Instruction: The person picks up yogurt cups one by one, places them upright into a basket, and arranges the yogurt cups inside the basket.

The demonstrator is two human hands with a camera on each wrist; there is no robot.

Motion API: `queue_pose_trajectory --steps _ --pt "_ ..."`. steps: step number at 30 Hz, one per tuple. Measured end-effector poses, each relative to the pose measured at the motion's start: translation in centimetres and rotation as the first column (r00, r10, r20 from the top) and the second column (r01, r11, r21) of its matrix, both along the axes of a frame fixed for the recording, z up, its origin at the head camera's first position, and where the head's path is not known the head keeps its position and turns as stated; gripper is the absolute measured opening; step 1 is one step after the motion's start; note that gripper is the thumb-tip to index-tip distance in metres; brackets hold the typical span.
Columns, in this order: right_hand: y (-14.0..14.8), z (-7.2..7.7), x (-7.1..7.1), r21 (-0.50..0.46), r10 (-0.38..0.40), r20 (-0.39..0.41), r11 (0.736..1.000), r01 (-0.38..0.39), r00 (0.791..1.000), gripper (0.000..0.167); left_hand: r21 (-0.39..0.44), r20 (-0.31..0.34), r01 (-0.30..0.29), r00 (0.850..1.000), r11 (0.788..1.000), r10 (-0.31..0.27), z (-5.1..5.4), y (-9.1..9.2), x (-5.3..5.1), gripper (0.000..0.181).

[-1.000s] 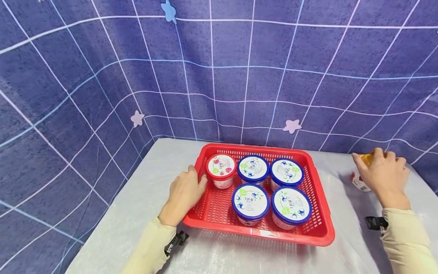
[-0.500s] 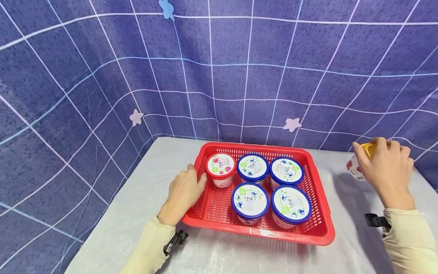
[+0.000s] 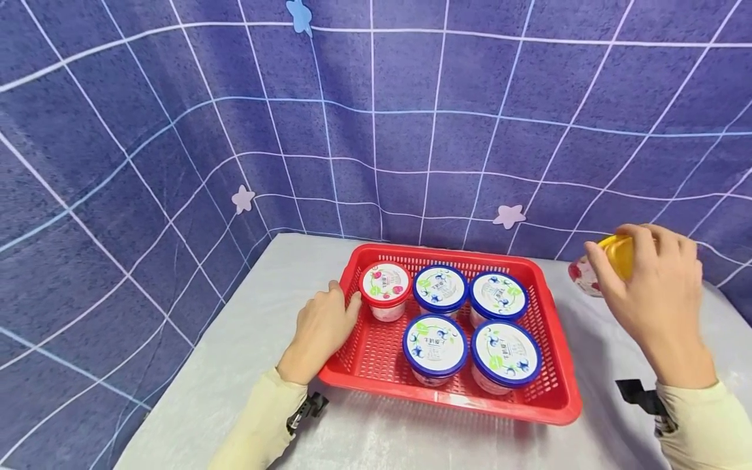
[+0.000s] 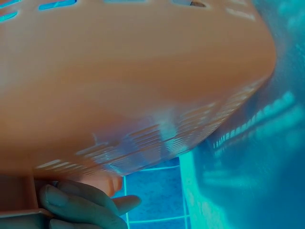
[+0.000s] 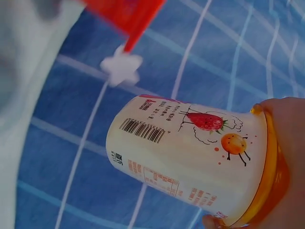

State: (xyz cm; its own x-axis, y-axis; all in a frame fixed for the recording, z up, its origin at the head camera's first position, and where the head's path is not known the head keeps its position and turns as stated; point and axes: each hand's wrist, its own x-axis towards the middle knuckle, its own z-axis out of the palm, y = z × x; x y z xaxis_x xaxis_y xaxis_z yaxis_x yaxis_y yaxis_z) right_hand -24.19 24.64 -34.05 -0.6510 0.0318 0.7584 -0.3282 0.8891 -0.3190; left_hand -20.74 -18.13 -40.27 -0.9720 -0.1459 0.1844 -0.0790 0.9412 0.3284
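Observation:
My right hand (image 3: 658, 287) grips a yogurt cup (image 3: 584, 277) by its yellow lid, raised above the table to the right of the basket. In the right wrist view the white cup (image 5: 186, 152) is tilted and shows a barcode and a strawberry picture. My left hand (image 3: 323, 326) holds the left rim of the red plastic basket (image 3: 558, 405), thumb over the edge. The left wrist view shows its fingers (image 4: 81, 200) curled at the rim. Inside the basket stand a red-lidded cup (image 3: 385, 284) at the back left and several blue-lidded cups (image 3: 435, 344).
A grey-white cloth covers the table (image 3: 235, 313). Behind and to the left hangs a blue curtain (image 3: 411, 130) with grid lines and stars. Within the basket, bare mesh floor (image 3: 376, 359) shows at the front left.
My right hand has lifted the yellow-lidded yogurt cup off the table and carried it slightly left, nearer the basket. My left hand and the basket have stayed in place.

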Motion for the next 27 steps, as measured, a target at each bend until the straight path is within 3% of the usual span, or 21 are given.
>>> queue_pose_trajectory --steps 2,6,11,16,22,25,27 --pt "-1.2 0.4 0.8 0.016 0.081 -0.059 0.997 -0.081 0.995 0.047 -0.001 0.006 0.000 1.000 1.000 0.000 0.0 0.1 0.0 0.046" --pt "-4.1 1.4 1.9 0.054 0.228 -0.090 0.973 -0.223 0.970 0.047 0.003 0.019 -0.001 1.000 1.000 0.001 0.0 0.1 0.0 0.047" --pt "-8.6 3.0 2.9 0.128 0.405 -0.088 0.911 -0.393 0.910 0.053 0.012 0.016 -0.010 1.000 1.000 0.010 0.1 -0.1 0.2 0.049" --pt "-13.3 4.2 4.1 0.244 0.568 -0.052 0.805 -0.541 0.822 0.063 0.016 -0.006 -0.007 1.000 1.000 0.007 0.1 -0.3 0.2 0.048" --pt "-18.5 4.4 4.8 0.361 0.713 0.047 0.641 -0.677 0.700 0.055 0.011 -0.040 -0.003 0.999 1.000 0.003 0.0 -0.3 0.2 0.042" --pt "-20.5 3.9 5.0 0.422 0.740 0.100 0.574 -0.702 0.666 0.055 0.001 -0.066 -0.003 0.998 1.000 0.003 -0.1 -0.2 0.3 0.041" --pt "-21.5 3.6 5.1 0.452 0.739 0.139 0.546 -0.706 0.660 0.054 -0.004 -0.079 -0.001 0.997 1.000 0.001 -0.1 -0.1 0.3 0.040"
